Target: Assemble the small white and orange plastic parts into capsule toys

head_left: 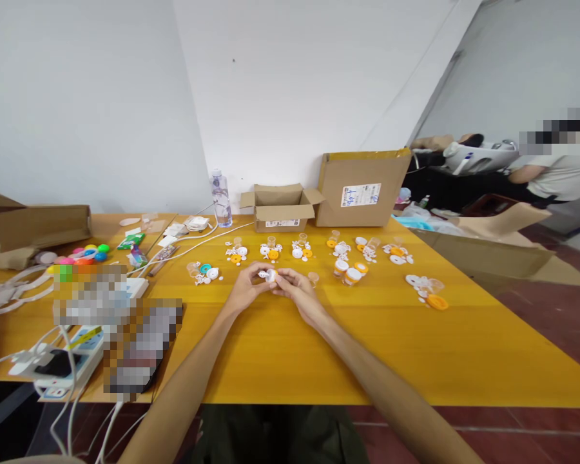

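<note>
Both hands, left grip (245, 288) and right grip (297, 289), pinch the small white piece (269, 276) between them, fingertips closed on it, just above the worktop (367, 348).

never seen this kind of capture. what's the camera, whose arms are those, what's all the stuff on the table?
There is no machine here: a person wears one camera on the head, looking forward and down, so the two bare arms coming in from the bottom are the wearer's own. The left hand and right hand meet over a yellow table, pinching a small white piece between them; what it is I cannot tell. Beyond the hands lie little groups of white and orange caps with small clear cups. Further back stand a water bottle and an open cardboard box. At the left is a power strip with cables. Another person sits at the far right.
</note>
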Demonstrator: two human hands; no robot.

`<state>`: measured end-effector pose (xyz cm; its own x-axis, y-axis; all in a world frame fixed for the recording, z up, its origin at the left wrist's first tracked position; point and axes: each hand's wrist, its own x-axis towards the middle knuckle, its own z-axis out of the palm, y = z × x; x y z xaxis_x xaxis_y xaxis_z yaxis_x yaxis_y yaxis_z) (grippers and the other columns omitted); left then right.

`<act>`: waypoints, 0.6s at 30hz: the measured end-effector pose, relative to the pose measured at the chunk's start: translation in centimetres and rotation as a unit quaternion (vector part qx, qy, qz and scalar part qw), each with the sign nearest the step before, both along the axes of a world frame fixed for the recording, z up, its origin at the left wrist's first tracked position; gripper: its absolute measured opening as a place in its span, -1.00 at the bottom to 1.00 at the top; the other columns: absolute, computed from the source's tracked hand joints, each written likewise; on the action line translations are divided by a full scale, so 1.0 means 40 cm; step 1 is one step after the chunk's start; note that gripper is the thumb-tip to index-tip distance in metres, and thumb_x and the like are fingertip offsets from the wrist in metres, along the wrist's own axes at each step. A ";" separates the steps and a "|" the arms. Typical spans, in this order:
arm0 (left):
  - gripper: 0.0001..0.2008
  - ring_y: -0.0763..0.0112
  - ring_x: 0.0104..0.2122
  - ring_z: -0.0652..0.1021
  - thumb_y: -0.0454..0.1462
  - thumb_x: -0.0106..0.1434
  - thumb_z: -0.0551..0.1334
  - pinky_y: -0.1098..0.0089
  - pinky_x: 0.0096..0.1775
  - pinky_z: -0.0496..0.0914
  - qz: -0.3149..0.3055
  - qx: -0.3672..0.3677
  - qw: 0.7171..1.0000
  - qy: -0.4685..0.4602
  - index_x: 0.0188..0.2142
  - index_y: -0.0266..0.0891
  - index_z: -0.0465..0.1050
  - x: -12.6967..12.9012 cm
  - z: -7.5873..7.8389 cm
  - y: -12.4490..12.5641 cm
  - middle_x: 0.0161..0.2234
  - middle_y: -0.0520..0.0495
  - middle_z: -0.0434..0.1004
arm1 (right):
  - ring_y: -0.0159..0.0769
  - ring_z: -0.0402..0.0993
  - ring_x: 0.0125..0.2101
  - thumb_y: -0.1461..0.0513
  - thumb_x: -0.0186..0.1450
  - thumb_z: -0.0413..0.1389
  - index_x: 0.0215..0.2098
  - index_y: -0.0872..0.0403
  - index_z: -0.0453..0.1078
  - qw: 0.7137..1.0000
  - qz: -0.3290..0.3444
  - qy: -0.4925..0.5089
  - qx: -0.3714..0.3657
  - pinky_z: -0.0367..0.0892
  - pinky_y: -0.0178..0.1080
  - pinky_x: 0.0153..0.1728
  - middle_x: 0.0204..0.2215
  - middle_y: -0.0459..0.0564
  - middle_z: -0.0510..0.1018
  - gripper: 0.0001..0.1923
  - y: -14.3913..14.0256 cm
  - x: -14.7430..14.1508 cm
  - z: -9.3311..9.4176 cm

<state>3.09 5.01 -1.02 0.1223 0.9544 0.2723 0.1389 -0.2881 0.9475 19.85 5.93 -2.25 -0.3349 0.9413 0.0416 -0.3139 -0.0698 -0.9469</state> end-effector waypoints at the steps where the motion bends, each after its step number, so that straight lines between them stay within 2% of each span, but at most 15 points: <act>1: -0.66 0.28 -0.15 0.57 -0.18 0.04 0.46 0.28 -0.03 0.43 0.001 0.002 1.000 0.003 -0.17 -0.18 0.57 0.000 0.002 0.000 -0.16 -0.07 0.63 | -0.27 0.58 -0.29 -0.06 0.00 0.41 -0.28 0.02 0.54 1.000 0.002 -0.003 0.000 0.55 -0.18 -0.21 -0.29 -0.02 0.64 -0.56 -0.001 0.001 0.003; 9: -0.69 0.31 -0.19 0.56 -0.22 -0.01 0.48 0.30 -0.05 0.43 0.005 0.013 1.000 -0.011 -0.24 -0.18 0.60 0.000 0.011 -0.003 -0.25 -0.03 0.60 | -0.28 0.56 -0.34 -0.11 -0.02 0.40 -0.30 0.05 0.58 1.000 0.016 -0.011 -0.009 0.53 -0.18 -0.21 -0.39 -0.04 0.62 -0.51 -0.006 0.002 0.015; 18: -0.70 0.29 -0.19 0.57 -0.20 -0.02 0.48 0.28 -0.04 0.44 0.026 0.010 1.000 0.012 -0.25 -0.18 0.62 0.001 0.014 -0.005 -0.24 -0.05 0.62 | -0.27 0.57 -0.27 -0.05 -0.01 0.42 -0.29 0.00 0.56 1.000 0.013 0.001 0.005 0.53 -0.20 -0.20 -0.28 -0.03 0.65 -0.57 0.000 0.003 0.004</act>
<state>3.13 4.80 -0.47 0.0791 0.9543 0.2882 0.1760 -0.2979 0.9382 19.96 5.91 -2.11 -0.3588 0.9321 0.0505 -0.3132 -0.0692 -0.9472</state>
